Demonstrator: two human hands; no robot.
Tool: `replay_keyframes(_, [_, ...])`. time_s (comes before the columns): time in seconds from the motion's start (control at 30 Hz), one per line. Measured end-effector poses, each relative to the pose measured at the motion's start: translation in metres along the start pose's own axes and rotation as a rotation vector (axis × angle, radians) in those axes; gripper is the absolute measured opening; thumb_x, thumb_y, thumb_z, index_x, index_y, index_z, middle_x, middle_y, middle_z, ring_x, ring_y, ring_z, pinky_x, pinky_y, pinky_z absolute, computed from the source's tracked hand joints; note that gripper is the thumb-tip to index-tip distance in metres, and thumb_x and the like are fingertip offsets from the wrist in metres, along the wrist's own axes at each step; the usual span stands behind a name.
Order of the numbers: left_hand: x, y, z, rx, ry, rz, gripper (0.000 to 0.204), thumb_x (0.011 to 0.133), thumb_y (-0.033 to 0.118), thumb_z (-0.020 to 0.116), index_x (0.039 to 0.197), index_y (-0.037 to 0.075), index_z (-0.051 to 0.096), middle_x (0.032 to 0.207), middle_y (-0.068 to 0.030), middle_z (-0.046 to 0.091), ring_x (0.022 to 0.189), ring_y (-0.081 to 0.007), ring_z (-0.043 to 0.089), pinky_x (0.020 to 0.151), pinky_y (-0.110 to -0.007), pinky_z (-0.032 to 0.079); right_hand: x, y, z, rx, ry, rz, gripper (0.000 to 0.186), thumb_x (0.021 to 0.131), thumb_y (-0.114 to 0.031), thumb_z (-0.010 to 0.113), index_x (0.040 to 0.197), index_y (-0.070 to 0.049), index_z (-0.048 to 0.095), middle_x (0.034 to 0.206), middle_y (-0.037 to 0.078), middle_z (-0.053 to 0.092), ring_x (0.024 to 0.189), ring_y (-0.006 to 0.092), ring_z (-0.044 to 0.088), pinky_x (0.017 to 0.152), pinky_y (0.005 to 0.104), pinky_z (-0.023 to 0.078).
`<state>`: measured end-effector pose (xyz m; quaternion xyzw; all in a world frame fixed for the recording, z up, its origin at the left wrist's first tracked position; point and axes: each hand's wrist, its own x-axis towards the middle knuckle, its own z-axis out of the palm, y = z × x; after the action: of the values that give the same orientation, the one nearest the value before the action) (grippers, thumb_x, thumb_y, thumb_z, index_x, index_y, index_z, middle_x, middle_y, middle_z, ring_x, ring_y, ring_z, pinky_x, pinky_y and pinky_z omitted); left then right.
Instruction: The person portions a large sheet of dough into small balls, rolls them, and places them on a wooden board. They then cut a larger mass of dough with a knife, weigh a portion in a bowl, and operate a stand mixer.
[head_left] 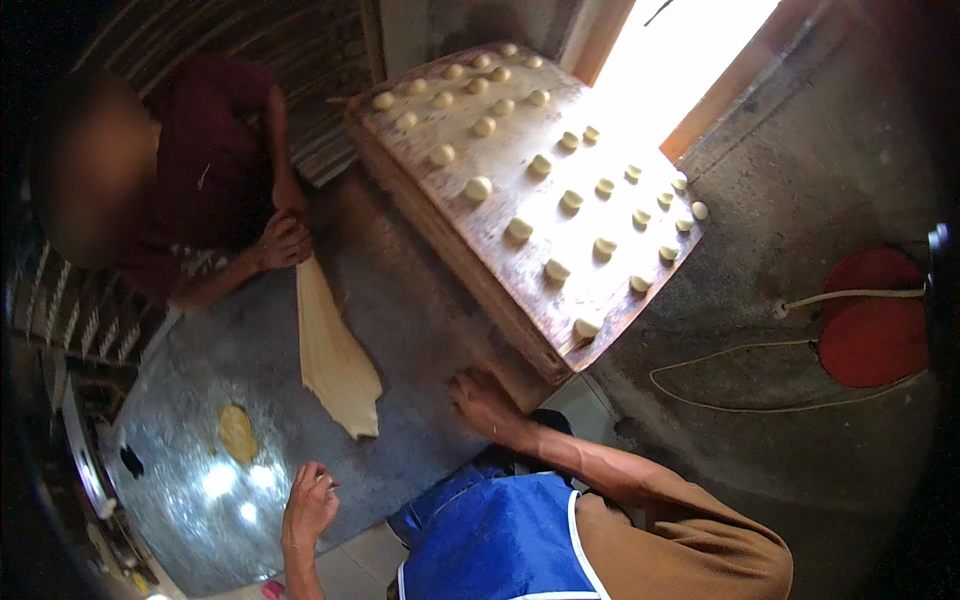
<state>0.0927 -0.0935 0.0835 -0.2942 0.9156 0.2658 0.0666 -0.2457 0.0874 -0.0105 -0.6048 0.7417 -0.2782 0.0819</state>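
Note:
A long, pale sheet of dough lies stretched across the grey metal worktop. Its narrow far end is gripped in the hands of a co-worker opposite me, while the wide ragged end points toward me. My left hand hovers by the worktop's near edge, fingers loosely bent and nothing visible in them. To the right of the dough, my right hand is low over the worktop near the wooden table's corner, fingers curved and apparently holding nothing. A flat yellow lump rests left of the dough.
Beside the worktop, at the far right, a higher wooden table carries many small dough balls in loose rows. A small dark object lies at the worktop's left. Red round things with a pale cord are at the right.

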Motion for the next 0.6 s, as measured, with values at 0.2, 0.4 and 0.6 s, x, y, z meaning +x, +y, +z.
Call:
replay_keyframes(0.2, [0.197, 0.171, -0.089, -0.13, 0.268, 0.549, 0.055, 0.073, -0.004, 0.078, 0.124, 0.008, 0.065, 0.113, -0.0133, 0.066, 0.106, -0.0332, 0.066, 0.091, -0.041, 0.056, -0.012, 0.024, -0.042, 0.465, -0.402, -0.249, 0.027, 0.089, -0.013, 0.061, 0.11, 0.003, 0.062, 0.12, 0.024, 0.056, 0.113, 0.0379, 0.057, 0.098, 0.0456, 0.047])
replay_keyframes(0.4, [0.431, 0.381, -0.121, -0.492, 0.539, 1.04, 0.071, 0.079, -0.003, 0.078, 0.144, 0.007, 0.051, 0.116, -0.0121, 0.071, 0.102, -0.0224, 0.07, 0.093, -0.039, 0.057, 0.075, 0.066, -0.333, 0.108, 0.492, -0.137, 0.041, 0.078, 0.002, 0.079, 0.114, 0.0, 0.061, 0.11, 0.015, 0.063, 0.094, 0.0238, 0.066, 0.077, 0.0335, 0.057])
replay_keyframes(0.6, [0.61, 0.473, -0.038, -0.201, 0.163, 0.656, 0.085, 0.082, 0.001, 0.072, 0.155, 0.007, 0.028, 0.104, -0.0163, 0.072, 0.098, -0.0311, 0.073, 0.089, -0.044, 0.06, 0.138, 0.223, -0.408, -0.25, 1.103, 0.023, 0.079, 0.082, -0.017, 0.086, 0.146, -0.004, 0.042, 0.106, 0.014, 0.071, 0.085, 0.0217, 0.07, 0.07, 0.0344, 0.057])
